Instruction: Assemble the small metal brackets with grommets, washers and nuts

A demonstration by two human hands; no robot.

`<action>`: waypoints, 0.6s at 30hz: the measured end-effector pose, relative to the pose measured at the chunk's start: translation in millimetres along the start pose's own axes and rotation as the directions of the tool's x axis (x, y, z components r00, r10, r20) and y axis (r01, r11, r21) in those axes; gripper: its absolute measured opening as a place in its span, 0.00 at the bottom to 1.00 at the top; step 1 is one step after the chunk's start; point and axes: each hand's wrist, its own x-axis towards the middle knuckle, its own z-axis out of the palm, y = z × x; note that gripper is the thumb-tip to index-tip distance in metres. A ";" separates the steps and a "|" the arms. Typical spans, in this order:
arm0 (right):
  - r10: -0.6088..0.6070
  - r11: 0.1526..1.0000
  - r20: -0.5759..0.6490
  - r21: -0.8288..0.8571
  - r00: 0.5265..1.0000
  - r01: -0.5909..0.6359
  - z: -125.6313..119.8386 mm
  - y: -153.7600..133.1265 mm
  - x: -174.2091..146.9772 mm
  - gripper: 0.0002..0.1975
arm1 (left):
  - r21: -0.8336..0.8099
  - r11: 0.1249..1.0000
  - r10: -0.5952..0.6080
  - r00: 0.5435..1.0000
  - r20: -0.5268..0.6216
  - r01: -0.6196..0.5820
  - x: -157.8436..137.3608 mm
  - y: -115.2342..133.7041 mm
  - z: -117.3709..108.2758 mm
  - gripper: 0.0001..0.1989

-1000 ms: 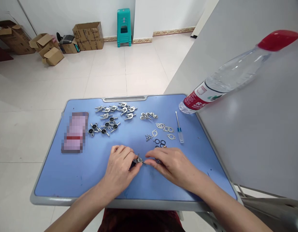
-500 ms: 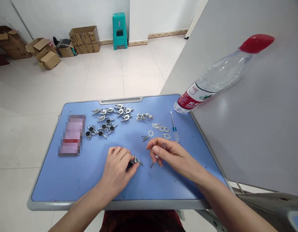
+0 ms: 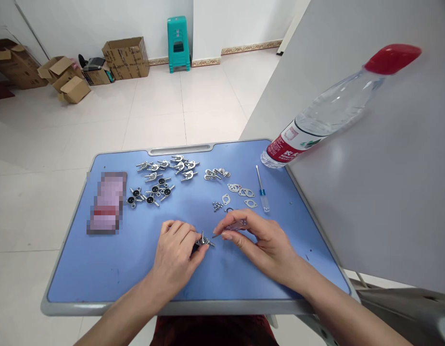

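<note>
Near the front middle of the table, my left hand (image 3: 176,250) is closed on a small metal fitting (image 3: 204,240) with a thin upright pin, steadying it at the tabletop. Most of the fitting's left side is hidden under my fingers. To its right, my right hand (image 3: 271,245) pinches a small clear-handled screwdriver (image 3: 238,225). The screwdriver's tip points left, close beside the fitting; I cannot tell that they touch. Just beyond my right fingers lie tiny screws (image 3: 217,206) and a flat oval gasket plate (image 3: 226,199). A dark ring (image 3: 229,210) shows partly behind the fingers.
Several metal fittings (image 3: 179,166) and black-centred ones (image 3: 155,189) lie at the back left, with round-headed parts (image 3: 217,174) beside them. A blue-collared screwdriver (image 3: 262,192) and a water bottle (image 3: 305,129) are at right. A blurred purple object (image 3: 108,202) lies left.
My right hand has turned the screwdriver from pointing down to pointing left, bringing its tip nearer the fitting. My left hand keeps its hold in the same place.
</note>
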 end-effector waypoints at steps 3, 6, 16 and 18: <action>-0.051 0.998 0.028 -0.032 0.998 0.052 1.2 -0.7 -0.1 0.06 | 0.007 1.000 -0.003 1.000 0.005 0.003 -0.2 0.3 0.4 0.06; -0.082 0.993 0.055 -0.077 0.995 0.086 2.6 0.0 -0.7 0.06 | 0.005 1.000 -0.005 1.000 0.009 0.005 -0.3 0.0 0.8 0.06; -0.121 0.980 0.127 -0.145 0.985 0.139 5.4 0.3 0.9 0.05 | 0.000 1.000 -0.018 1.000 0.025 0.018 -1.8 -1.3 1.8 0.04; -0.141 0.976 0.125 -0.148 0.982 0.159 5.3 0.7 0.8 0.05 | 0.002 1.000 -0.018 1.000 0.024 0.018 -1.7 -1.4 1.8 0.04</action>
